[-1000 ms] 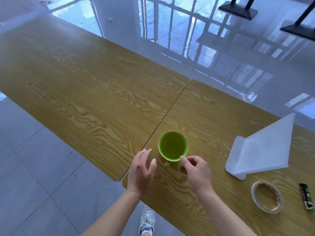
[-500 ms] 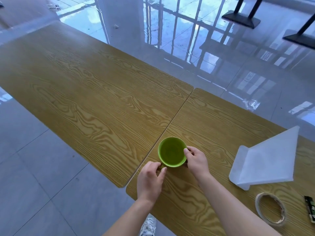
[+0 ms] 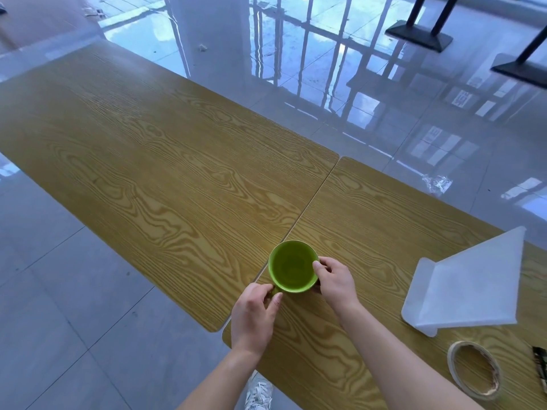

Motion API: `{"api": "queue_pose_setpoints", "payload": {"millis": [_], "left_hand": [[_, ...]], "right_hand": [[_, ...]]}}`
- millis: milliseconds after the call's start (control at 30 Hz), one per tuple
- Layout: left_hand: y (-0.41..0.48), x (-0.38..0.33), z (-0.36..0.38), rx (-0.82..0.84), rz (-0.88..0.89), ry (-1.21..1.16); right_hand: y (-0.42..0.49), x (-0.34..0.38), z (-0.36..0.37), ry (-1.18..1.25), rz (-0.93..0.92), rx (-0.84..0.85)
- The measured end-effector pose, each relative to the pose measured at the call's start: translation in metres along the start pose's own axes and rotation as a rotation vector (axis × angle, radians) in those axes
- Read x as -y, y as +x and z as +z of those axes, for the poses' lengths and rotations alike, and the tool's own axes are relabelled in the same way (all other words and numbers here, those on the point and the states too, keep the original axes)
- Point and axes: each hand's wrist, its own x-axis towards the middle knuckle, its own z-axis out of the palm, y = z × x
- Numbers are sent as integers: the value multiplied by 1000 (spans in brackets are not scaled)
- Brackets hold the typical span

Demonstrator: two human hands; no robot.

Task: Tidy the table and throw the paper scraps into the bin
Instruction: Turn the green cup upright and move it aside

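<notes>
Glossy grey floor tiles mirror window bars across the upper frame. Below them two yellow-brown wood-grain tables stand edge to edge, and their seam runs down to the lower centre. At the right, on the right-hand table, we see a white translucent plastic stand.

Just right of the seam, at the lower centre, sits the round, glossy green cup, upright, its inside plain green. Our right hand holds its right wall, thumb on the rim. Our left hand curls its fingers at the near-left side and pinches the handle, of which only a sliver shows.

A second ago the left hand hovered open beside the cup and the handle showed fully.

At the lower right lies a beige masking-tape roll. At the frame edge is a small dark packet whose print is too small for us to read.
</notes>
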Motion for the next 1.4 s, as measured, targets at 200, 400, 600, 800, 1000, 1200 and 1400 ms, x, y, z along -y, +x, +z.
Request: {"api": "queue_pose_setpoints", "payload": {"millis": [200,400,600,800,1000,1200,1400], "left_hand": [[-1,2,-2,1,19,-42],[-9,7,-5,19,27,-43],[-23,7,-11,2,20,-24],[-33,-11,-8,-6,72,37],[-13,-17,-1,31,-191,25],[-12,-21,5,22,-199,19],[-19,-25,7,11,-183,-1]], "right_hand": [[-3,-5,-1,25,-4,6],[-16,-10,-7,131,16,4],[-38,-29,-23,155,36,-23],[-60,-47,-46,130,32,-37],[-74,-63,-74,115,33,-62],[-80,-81,-90,104,55,-81],[-79,-90,-93,106,67,-81]]}}
